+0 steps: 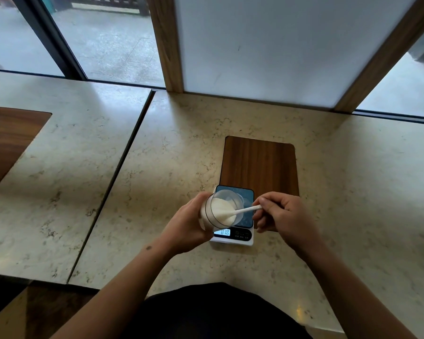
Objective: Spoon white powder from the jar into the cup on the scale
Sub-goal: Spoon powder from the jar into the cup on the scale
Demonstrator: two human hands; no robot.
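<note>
My left hand [186, 225] grips a clear jar [207, 211] of white powder [222, 209], tilted with its mouth facing me over the left side of the scale [247, 238]. My right hand [283, 214] pinches the handle of a white spoon [245, 209]. The spoon's bowl lies inside the jar, in the powder. A faint clear rim of the cup [241, 198] shows just behind the jar on the scale's blue platform; the jar hides most of it. The scale's display [222, 232] is lit.
The scale sits on a marble-patterned table [171, 167], partly over a wooden inlay panel [260, 162]. A second table with its own wooden inlay [8, 140] stands to the left across a narrow gap. A white wall panel in wooden framing and windows lie behind.
</note>
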